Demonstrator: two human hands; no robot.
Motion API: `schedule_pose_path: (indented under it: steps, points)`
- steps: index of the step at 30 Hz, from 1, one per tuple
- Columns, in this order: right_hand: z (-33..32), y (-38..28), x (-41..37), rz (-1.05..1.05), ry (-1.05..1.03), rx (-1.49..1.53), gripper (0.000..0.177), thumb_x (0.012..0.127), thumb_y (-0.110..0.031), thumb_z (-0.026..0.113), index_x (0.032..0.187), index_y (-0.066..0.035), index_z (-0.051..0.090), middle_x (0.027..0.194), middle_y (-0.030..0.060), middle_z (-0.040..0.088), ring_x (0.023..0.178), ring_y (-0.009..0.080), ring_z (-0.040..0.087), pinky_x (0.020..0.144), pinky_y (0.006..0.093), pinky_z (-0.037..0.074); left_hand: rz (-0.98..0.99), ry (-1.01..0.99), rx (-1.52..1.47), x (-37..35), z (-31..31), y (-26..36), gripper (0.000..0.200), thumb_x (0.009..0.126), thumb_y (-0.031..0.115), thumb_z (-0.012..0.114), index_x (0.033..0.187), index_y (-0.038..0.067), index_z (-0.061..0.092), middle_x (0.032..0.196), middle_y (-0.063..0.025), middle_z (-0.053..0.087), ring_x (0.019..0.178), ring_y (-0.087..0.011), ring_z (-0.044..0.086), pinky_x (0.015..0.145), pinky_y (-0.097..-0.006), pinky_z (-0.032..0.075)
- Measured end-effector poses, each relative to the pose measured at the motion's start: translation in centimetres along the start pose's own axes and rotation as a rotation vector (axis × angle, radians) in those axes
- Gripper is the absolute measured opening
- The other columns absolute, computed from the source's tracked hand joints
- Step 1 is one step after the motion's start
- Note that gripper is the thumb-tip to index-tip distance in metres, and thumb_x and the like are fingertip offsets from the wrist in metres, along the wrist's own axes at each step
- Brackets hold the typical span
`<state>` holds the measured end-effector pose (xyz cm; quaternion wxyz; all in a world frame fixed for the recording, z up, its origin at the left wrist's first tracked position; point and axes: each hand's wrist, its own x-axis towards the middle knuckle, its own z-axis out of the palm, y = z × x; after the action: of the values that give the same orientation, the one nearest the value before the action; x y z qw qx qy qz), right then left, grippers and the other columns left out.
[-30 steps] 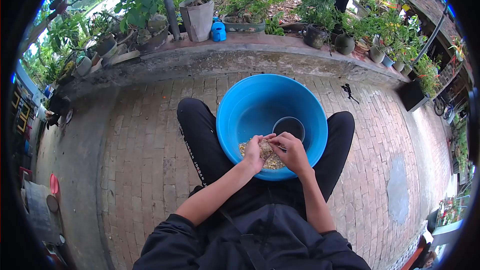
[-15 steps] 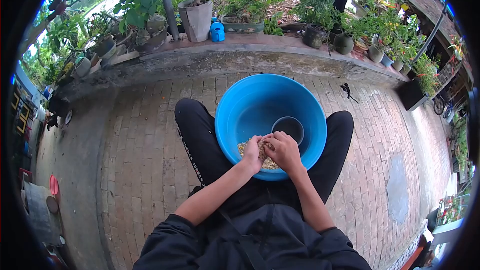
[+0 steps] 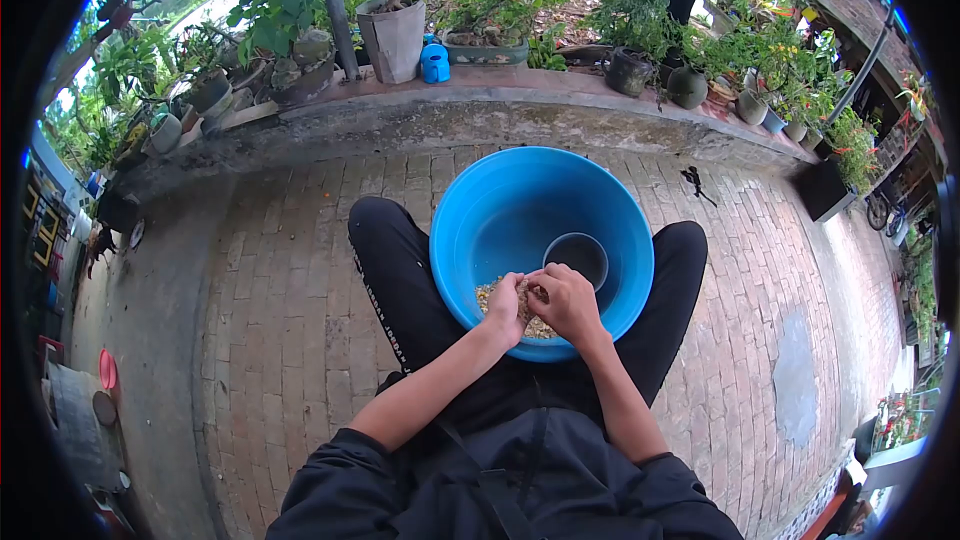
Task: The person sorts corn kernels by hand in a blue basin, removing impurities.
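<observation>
A large blue plastic tub [image 3: 530, 190] stands between my legs. My left hand [image 3: 504, 310] is cupped low inside it, holding a handful of light brown pieces [image 3: 523, 302], too small to name for certain. Curled over that palm, my right hand [image 3: 568, 306] has its fingers pinched at the pieces; what exactly lies between the fingertips is hidden. Beneath both hands, loose yellowish-brown bits [image 3: 540, 328] cover part of the tub's near bottom. Just beyond my right hand, inside the tub, sits a round dark bowl [image 3: 577, 258].
Brick paving [image 3: 290, 320] surrounds the tub. A low concrete ledge [image 3: 420, 122] runs across the front, carrying several potted plants and a small blue watering can [image 3: 435, 64]. At right is a black square planter [image 3: 822, 192]; at left, a pink item [image 3: 108, 370] lies on the ground.
My right hand's fingers shift slightly over the left palm. The tub and bowl stay put. A dark animal-like shape at the far left has moved a little.
</observation>
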<state>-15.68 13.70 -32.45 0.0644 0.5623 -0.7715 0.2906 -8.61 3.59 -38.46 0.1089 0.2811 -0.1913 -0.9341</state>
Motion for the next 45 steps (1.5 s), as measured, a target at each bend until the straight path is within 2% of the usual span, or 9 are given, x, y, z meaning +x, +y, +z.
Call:
schedule_pose_path:
  steps: [6, 8, 10, 12, 14, 19, 38, 40, 45]
  points:
    - [-0.1, 0.3, -0.2, -0.009, 0.031, 0.095, 0.013, 0.069, -0.013, 0.068, 0.081, -0.006, 0.068, 0.080, 0.0063, 0.061, 0.081, 0.0256, 0.061, 0.070, 0.0381, 0.048, 0.006, 0.001, 0.005, -0.6, 0.6, 0.2, 0.028, 0.097, 0.022, 0.034, 0.098, 0.008, 0.058, 0.096, -0.0057, 0.064, 0.093, -0.0186, 0.063, 0.083, -0.0353, 0.051]
    - [-0.2, 0.3, -0.3, -0.004, 0.038, 0.166, 0.015, 0.069, -0.013, 0.070, 0.082, -0.005, 0.069, 0.082, 0.0068, 0.062, 0.079, 0.0255, 0.062, 0.071, 0.0374, 0.049, 0.008, 0.054, 0.010, -0.7, 0.7, 0.3, 0.031, 0.097, 0.023, 0.034, 0.102, 0.006, 0.059, 0.096, -0.0070, 0.064, 0.093, -0.0199, 0.063, 0.084, -0.0351, 0.051]
    - [-0.8, 0.1, -0.3, 0.001, 0.045, 0.237, 0.017, 0.069, -0.013, 0.072, 0.084, -0.004, 0.070, 0.084, 0.0073, 0.064, 0.078, 0.0254, 0.063, 0.071, 0.0367, 0.050, 0.003, 0.019, 0.007, -1.6, 1.5, 0.7, 0.034, 0.096, 0.023, 0.033, 0.105, 0.004, 0.059, 0.099, -0.0084, 0.065, 0.094, -0.0210, 0.063, 0.086, -0.0354, 0.051]
    - [-1.5, -0.1, -0.4, 0.085, -0.035, 0.441, 0.019, 0.072, -0.011, 0.075, 0.087, -0.001, 0.071, 0.084, 0.0086, 0.065, 0.074, 0.0221, 0.064, 0.069, 0.0325, 0.051, -0.001, -0.018, 0.004, -1.6, 1.5, 0.7, 0.037, 0.096, 0.023, 0.032, 0.108, 0.002, 0.059, 0.101, -0.0097, 0.065, 0.095, -0.0220, 0.063, 0.087, -0.0356, 0.051]
    - [-1.8, 0.2, -0.5, 0.119, -0.034, 0.481, 0.016, 0.074, -0.009, 0.074, 0.088, 0.000, 0.070, 0.082, 0.0087, 0.064, 0.071, 0.0196, 0.063, 0.067, 0.0306, 0.051, -0.030, -0.083, -0.013, -0.6, 0.5, 0.4, 0.041, 0.096, 0.023, 0.030, 0.113, -0.002, 0.058, 0.107, -0.0131, 0.065, 0.099, -0.0249, 0.063, 0.091, -0.0365, 0.050]
    - [-2.9, 0.7, -0.8, 0.235, -0.001, 0.565, 0.011, 0.078, -0.002, 0.071, 0.088, 0.001, 0.070, 0.077, 0.0073, 0.061, 0.069, 0.0137, 0.061, 0.065, 0.0262, 0.050, -0.048, -0.070, -0.042, -1.4, 1.5, 0.8, 0.042, 0.095, 0.023, 0.030, 0.114, -0.003, 0.057, 0.112, -0.0156, 0.064, 0.103, -0.0273, 0.062, 0.095, -0.0391, 0.049]
    - [-3.6, 0.7, -1.2, 0.207, -0.075, 0.506, 0.014, 0.074, -0.002, 0.074, 0.086, 0.000, 0.070, 0.075, 0.0075, 0.060, 0.071, 0.0183, 0.063, 0.066, 0.0294, 0.051, -0.059, -0.082, -0.047, -1.6, 1.7, 0.9, 0.043, 0.095, 0.023, 0.028, 0.118, -0.001, 0.056, 0.115, -0.0147, 0.064, 0.106, -0.0274, 0.062, 0.097, -0.0401, 0.047]
    - [-3.4, 0.9, -1.2, 0.142, -0.073, 0.327, 0.014, 0.072, -0.007, 0.074, 0.085, -0.002, 0.070, 0.076, 0.0074, 0.061, 0.075, 0.0225, 0.063, 0.067, 0.0336, 0.050, -0.060, -0.082, -0.047, -1.8, 1.9, 1.0, 0.043, 0.095, 0.023, 0.028, 0.118, -0.001, 0.056, 0.115, -0.0145, 0.064, 0.105, -0.0272, 0.062, 0.096, -0.0400, 0.048]
    - [-3.1, 0.5, -1.2, 0.056, -0.066, 0.193, 0.012, 0.073, -0.011, 0.072, 0.082, -0.004, 0.069, 0.083, 0.0063, 0.064, 0.079, 0.0254, 0.062, 0.072, 0.0372, 0.048, -0.050, -0.083, -0.023, -1.5, 1.6, 0.9, 0.044, 0.096, 0.023, 0.028, 0.118, -0.001, 0.056, 0.114, -0.0141, 0.065, 0.105, -0.0270, 0.062, 0.095, -0.0395, 0.048]
